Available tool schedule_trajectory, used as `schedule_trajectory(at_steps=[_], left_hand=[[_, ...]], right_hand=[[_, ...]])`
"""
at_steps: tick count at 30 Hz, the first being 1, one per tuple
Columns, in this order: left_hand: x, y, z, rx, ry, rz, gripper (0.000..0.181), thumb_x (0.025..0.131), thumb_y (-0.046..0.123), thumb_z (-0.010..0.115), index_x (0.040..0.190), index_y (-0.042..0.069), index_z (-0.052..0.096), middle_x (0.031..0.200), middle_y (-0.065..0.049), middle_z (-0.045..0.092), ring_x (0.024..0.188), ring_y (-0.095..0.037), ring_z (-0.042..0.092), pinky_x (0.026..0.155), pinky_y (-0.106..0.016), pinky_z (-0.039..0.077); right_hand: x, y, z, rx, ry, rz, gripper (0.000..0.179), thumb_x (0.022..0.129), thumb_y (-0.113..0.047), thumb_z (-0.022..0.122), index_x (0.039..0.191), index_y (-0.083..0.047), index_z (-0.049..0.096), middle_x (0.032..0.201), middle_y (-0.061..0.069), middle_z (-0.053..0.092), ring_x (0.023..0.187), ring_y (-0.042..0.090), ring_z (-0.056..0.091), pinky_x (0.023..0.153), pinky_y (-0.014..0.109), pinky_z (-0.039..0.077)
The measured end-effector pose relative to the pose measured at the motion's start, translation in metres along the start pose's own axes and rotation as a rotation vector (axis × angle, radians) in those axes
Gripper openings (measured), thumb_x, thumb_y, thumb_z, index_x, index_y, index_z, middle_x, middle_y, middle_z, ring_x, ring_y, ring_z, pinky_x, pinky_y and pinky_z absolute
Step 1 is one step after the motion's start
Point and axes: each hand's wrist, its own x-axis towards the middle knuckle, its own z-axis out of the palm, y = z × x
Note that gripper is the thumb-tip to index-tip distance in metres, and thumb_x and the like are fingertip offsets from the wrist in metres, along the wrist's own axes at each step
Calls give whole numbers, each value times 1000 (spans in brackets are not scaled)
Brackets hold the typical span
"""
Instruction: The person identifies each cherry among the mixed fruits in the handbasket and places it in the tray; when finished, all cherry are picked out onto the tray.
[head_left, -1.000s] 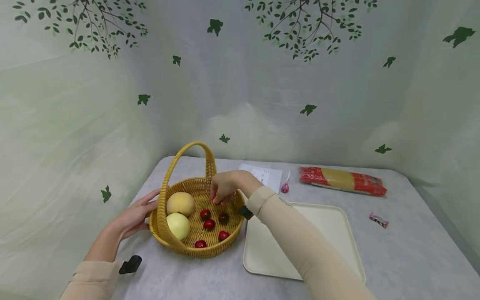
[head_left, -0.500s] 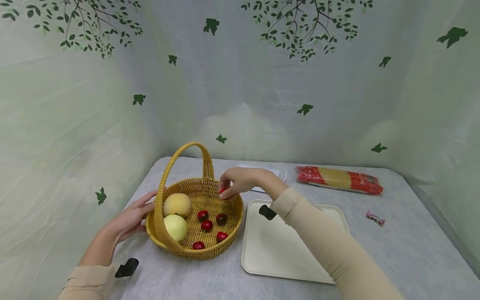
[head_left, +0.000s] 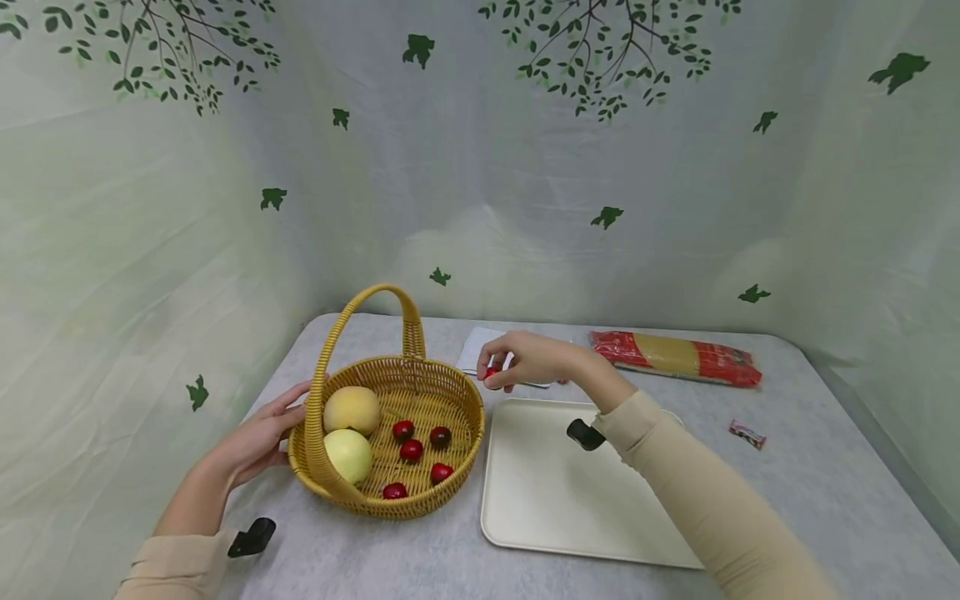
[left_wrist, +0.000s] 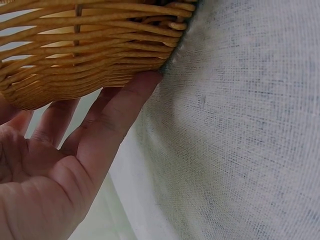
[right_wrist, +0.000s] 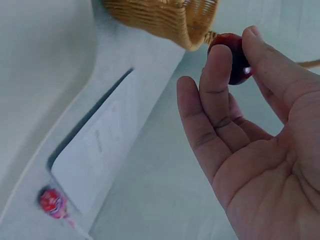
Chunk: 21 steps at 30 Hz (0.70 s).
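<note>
A yellow wicker basket (head_left: pixel 378 492) with a tall handle stands on the left of the table. It holds several dark red cherries (head_left: pixel 411 451), a round orange-yellow fruit (head_left: pixel 352 410) and a pale yellow-green one (head_left: pixel 348 455). My left hand (head_left: pixel 255 437) rests against its left side; in the left wrist view, fairly straight fingers (left_wrist: pixel 112 120) touch the woven wall. My right hand (head_left: pixel 528 360) is raised right of the basket, above the far edge of a cream tray (head_left: pixel 585 483). Between thumb and fingertips it pinches one cherry (right_wrist: pixel 235 56).
Behind the right hand lies a white printed card (right_wrist: pixel 100 145), with a red lollipop (right_wrist: pixel 52 202) beside it. A red and gold packet (head_left: pixel 675 357) lies at the back right. A small pink wrapped candy (head_left: pixel 747 434) is right of the tray. Fabric walls surround the table.
My right hand has lifted a cherry out of the basket and carried it right, past the rim. The left hand stays at the basket's side. The head view has shifted slightly.
</note>
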Motion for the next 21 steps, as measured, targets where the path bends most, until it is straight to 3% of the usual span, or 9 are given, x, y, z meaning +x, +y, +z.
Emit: schedule_trajectory(at_steps=[3,8,13,16,21], left_hand=[[-1,0,0,0,1,5,67,118,37,41,175,25,9,147,8,55,122,-5,56,97,-47,57],[-2,1,2,11,5,10,68,118,37,41,175,22,6,154,-3,49,121,-4,55,96,-47,58],[-1,2,4,12,24,2,67,118,36,41,175,23,8,164,-16,36,121,-6,53,96,-47,57],[-1,1,6,13,31,-3,67,118,36,41,175,24,8,168,-21,28,122,-7,52,96,-47,57],[-1,0,6,25,39,-3,67,118,36,41,175,23,8,170,-25,28,122,-9,53,96,-47,58]], right_hand=[[-12,8,0,21,28,37,13,103,-20,76,115,-17,74,107,5,70,90,17,71,80,31,58],[-31,25,3,65,78,75,29,98,-14,80,125,-11,72,115,7,71,97,20,70,88,32,59],[-47,47,15,76,128,102,30,97,-18,81,125,-14,71,114,6,71,99,19,69,87,31,59],[-51,59,25,64,149,116,29,98,-22,82,123,-16,69,111,5,71,98,18,68,85,30,59],[-51,71,40,49,170,124,28,97,-24,83,120,-14,70,109,4,70,97,17,66,87,29,56]])
